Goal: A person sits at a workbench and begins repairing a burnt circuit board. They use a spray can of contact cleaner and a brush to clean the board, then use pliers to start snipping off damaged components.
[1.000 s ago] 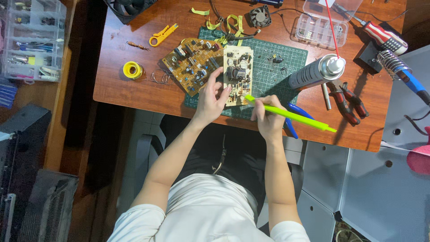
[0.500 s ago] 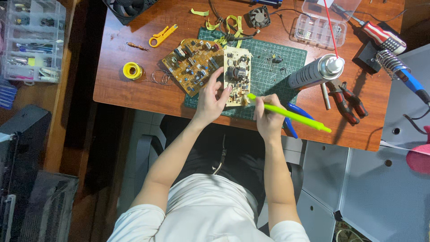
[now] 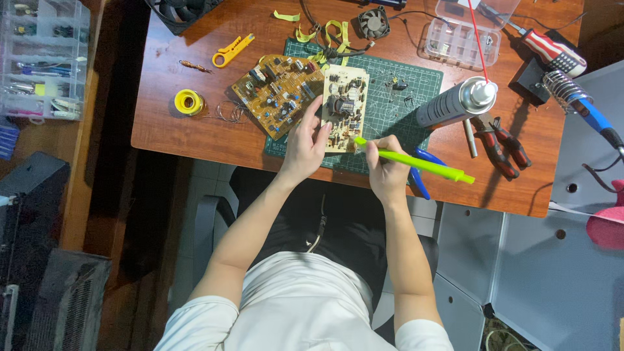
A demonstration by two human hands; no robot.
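My left hand [image 3: 305,144] grips the left edge of a pale rectangular circuit board [image 3: 344,104] that lies on the green cutting mat [image 3: 416,84]. My right hand [image 3: 385,170] is closed around a lime-green brush handle [image 3: 422,164]; its working end touches the board's lower right corner. A second, brown circuit board [image 3: 276,94] lies tilted just left of the pale one, partly on the mat.
On the wooden desk [image 3: 195,133]: a spray can [image 3: 455,103] with red straw, red-handled pliers [image 3: 500,143], a solder spool [image 3: 188,102], a yellow wire stripper [image 3: 233,51], a clear parts box [image 3: 463,36], a small fan [image 3: 374,21] and a soldering iron [image 3: 588,107]. A parts organiser [image 3: 39,58] stands far left.
The brush tip has shifted slightly along the board's lower edge. My left hand keeps its hold on the board.
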